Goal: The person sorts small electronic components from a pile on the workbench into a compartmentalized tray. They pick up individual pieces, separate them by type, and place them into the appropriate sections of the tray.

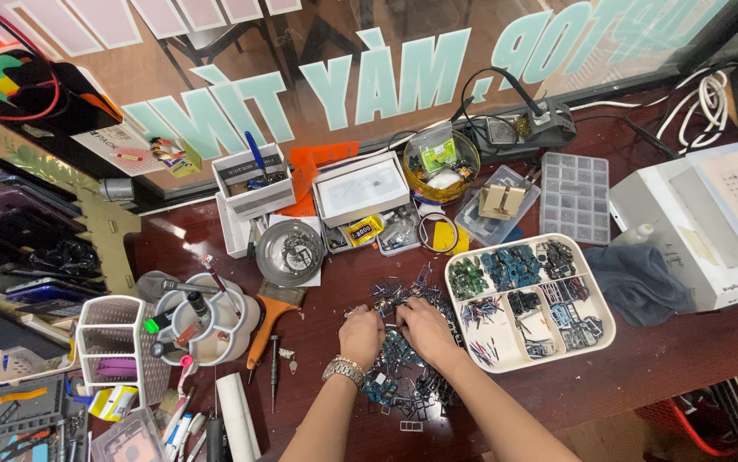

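Both hands work at the centre of a dark red-brown surface [660, 359], set side by side and almost touching. The left hand [360, 335], with a metal watch [344, 370] on its wrist, rests knuckles up on a loose heap of small metal parts [399, 376]; its fingers are curled down into the heap, though whether they grip any piece cannot be told. The right hand [423, 329] lies likewise on the heap, fingers bent and pressed among the parts, its grip also hidden.

The heap spreads from 12 o'clock of the hands down to 6 o'clock, between the forearms. At 3 o'clock, just beside the right hand, stands a white divided tray [600, 329] holding sorted green, blue and dark parts in separate compartments. A grey cloth [638, 282] lies beyond the tray, further toward 3 o'clock. At 9 o'clock are a brush with an orange handle [265, 323] and a white round tool holder [206, 329]. At 11 o'clock sits a round metal tin [289, 252]; at 12 o'clock, a white box [360, 188].
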